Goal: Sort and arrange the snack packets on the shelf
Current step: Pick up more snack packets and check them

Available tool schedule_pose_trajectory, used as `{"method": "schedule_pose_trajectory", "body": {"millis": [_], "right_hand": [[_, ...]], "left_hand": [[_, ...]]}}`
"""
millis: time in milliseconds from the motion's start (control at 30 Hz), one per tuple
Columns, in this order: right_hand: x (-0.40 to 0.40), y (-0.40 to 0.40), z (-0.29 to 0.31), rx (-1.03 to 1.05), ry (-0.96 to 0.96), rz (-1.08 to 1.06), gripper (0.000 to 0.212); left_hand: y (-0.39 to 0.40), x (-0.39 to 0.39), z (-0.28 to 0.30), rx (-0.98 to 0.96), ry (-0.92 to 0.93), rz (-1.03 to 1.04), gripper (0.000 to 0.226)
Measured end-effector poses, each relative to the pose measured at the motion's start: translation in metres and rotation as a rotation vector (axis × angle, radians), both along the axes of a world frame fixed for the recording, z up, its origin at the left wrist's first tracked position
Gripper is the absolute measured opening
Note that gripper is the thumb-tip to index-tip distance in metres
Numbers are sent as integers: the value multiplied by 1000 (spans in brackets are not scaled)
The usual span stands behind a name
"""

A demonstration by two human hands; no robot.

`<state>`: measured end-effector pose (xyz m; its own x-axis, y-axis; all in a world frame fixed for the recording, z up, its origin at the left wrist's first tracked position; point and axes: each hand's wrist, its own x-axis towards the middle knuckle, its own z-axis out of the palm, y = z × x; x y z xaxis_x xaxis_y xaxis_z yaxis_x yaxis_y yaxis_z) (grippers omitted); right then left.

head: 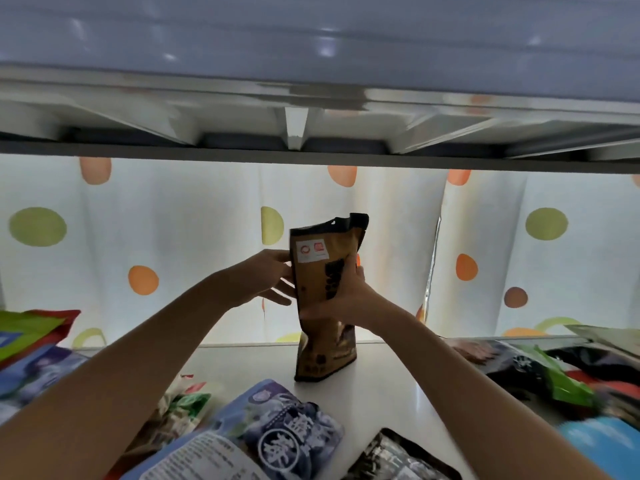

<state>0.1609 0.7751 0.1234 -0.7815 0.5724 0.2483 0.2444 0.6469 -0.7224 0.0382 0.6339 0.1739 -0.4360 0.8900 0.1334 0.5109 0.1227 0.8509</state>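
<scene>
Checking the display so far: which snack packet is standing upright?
Only the brown packet, standing on its base mid-shelf with both hands on it. The blue packet and the others lie flat.

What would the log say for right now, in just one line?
brown pouch: upright on shelf | left hand: touching its side | right hand: gripping it | other packets: lying flat around

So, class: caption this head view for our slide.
Both hands stand a brown snack pouch upright on the white shelf.
</scene>
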Motion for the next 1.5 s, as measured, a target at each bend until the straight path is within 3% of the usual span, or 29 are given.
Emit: {"method": "schedule_pose_trajectory", "body": {"millis": [100, 200, 300, 467, 500, 700, 1100, 1233, 1367, 1433, 1500], "right_hand": [[6, -3, 2, 40, -51, -7, 163], [16, 0, 10, 4, 85, 22, 143], [35, 3, 20, -7, 111, 21, 94], [53, 1, 32, 129, 133, -80, 23], [54, 1, 31, 165, 136, -124, 19], [57, 19, 26, 43, 186, -262, 17], [58, 13, 29, -100, 164, -222, 13], [62, 5, 34, -131, 82, -177, 28], [67, -10, 40, -339, 47, 28, 44], [68, -16, 38, -332, 0, 151, 44], [70, -17, 35, -281, -46, 245, 55]], "left_hand": [[0, 9, 2, -10, 92, -15, 25], [-2, 15, -1, 0, 150, -23, 37], [-4, 17, -6, 40, 303, -27, 50], [-9, 10, -8, 27, 511, 47, 41], [-10, 11, -8, 27, 539, 54, 39], [-19, 27, -7, 39, 747, 109, 22], [-23, 29, -5, 72, 729, 187, 23], [-13, 28, -9, 79, 621, 139, 21], [-5, 39, -10, 112, 173, 18, 26], [-8, 40, -9, 95, 184, -12, 29], [-12, 34, -10, 54, 145, -57, 51]]}}
